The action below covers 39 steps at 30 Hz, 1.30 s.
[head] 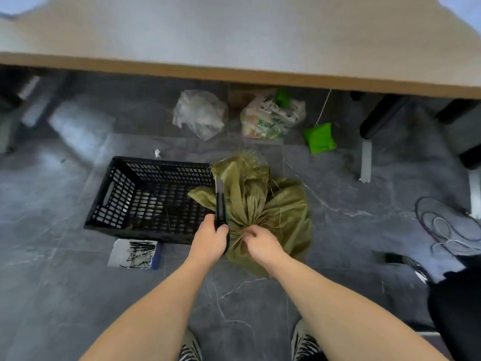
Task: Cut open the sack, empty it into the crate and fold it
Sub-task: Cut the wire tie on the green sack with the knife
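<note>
An olive-green woven sack (281,204) stands on the grey floor, its neck bunched and tied, with frayed fibres sticking up at the top. My right hand (260,242) pinches the tied neck on the near side. My left hand (209,237) grips a black utility knife (220,201), blade pointing away from me, right beside the neck. An empty black perforated plastic crate (122,194) sits on the floor directly left of the sack.
A table edge (234,74) runs overhead at the back. Under it lie a clear plastic bag (200,113), a printed bag (270,118) and a green pouch (320,138). A white tray of black ties (134,254) lies near the crate. Cables (442,225) coil at right.
</note>
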### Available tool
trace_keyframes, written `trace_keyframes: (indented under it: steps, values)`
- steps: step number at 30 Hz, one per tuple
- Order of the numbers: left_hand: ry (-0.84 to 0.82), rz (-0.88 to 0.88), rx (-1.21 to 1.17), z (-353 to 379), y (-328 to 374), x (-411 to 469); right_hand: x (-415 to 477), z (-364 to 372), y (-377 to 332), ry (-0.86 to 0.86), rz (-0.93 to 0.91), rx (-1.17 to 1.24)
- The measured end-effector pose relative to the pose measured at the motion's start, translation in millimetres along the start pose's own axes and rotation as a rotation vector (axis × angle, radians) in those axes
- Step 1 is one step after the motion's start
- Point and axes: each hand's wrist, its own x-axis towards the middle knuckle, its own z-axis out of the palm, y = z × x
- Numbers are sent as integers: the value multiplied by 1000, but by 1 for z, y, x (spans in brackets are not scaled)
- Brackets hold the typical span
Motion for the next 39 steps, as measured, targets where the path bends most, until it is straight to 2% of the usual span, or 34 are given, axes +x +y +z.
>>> trace_keyframes:
  steps: [4,11,17,26,31,35,39]
  values:
    - [-14,21,-12,38,-46,45,55,13,46,81,-82,-136]
    - [35,150,-1,76,-86,97,129,27,83,358,-235,-247]
    - [28,215,9,91,-101,121,143,19,76,312,-235,-684]
    - [45,338,-37,101,-108,125,161,35,77,197,-202,-858]
    - [38,414,-7,94,-106,132,173,32,82,343,-343,-747]
    - [56,484,29,86,-99,137,173,24,87,384,-447,-599]
    - [6,546,-21,79,-94,137,175,16,87,403,-491,-377]
